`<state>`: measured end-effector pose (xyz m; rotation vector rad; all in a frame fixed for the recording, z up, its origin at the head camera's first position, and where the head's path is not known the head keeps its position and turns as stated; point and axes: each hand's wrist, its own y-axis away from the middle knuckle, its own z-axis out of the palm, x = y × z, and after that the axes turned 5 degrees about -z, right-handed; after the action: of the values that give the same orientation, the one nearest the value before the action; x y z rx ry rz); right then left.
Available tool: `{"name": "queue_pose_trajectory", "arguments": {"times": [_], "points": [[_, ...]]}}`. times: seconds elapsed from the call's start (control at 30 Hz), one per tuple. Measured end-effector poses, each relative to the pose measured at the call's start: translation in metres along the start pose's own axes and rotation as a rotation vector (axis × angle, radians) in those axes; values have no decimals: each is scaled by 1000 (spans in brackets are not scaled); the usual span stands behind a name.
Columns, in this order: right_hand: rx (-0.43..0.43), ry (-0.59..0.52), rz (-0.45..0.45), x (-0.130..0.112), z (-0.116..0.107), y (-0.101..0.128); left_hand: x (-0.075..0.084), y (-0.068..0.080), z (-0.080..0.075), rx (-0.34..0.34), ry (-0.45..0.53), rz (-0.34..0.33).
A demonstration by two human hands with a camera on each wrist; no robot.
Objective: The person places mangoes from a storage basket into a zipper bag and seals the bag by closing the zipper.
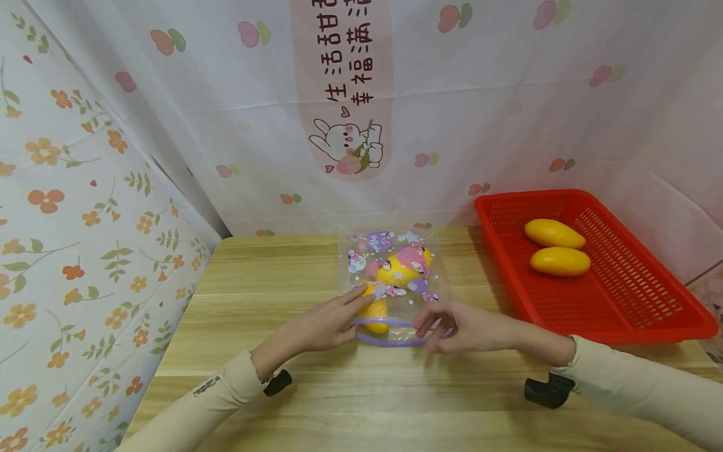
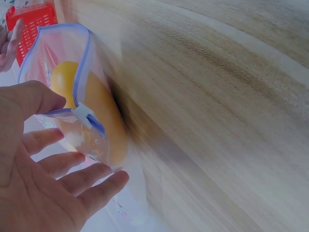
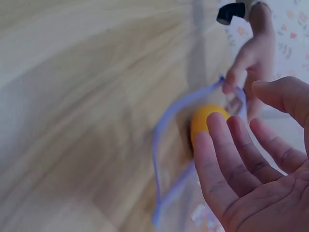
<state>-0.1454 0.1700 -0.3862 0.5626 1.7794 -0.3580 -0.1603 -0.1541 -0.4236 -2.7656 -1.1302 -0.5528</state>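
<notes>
A clear zip bag (image 1: 395,333) with cartoon print and a purple edge lies on the table, its mouth towards me. Inside are two yellow mangoes, one (image 1: 402,266) deeper and one (image 1: 375,312) by the left side of the mouth. My left hand (image 1: 327,320) touches the bag's left side, fingers spread and nearly straight. In the left wrist view its thumb is at the zip edge, close to the white slider (image 2: 84,114). My right hand (image 1: 465,326) hovers at the mouth's right end, fingers loosely bent with nothing between them.
A red plastic basket (image 1: 621,333) stands at the right with two more mangoes, a rear one (image 1: 555,233) and a front one (image 1: 560,261). The wooden table (image 1: 271,270) meets a printed cloth (image 1: 237,144) at the back. Flowered cloth (image 1: 85,251) hangs on the left.
</notes>
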Motion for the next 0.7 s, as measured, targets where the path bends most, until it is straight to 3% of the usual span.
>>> {"name": "queue_pose_trajectory", "arguments": {"times": [0.2,0.43,0.7], "points": [[68,110,52,-9,-18,7,0,-1,0,6,2,10],[103,193,51,-12,-36,18,1,-1,-1,2,-4,12],[158,426,78,-19,-61,31,2,0,-1,-13,-4,6]]}}
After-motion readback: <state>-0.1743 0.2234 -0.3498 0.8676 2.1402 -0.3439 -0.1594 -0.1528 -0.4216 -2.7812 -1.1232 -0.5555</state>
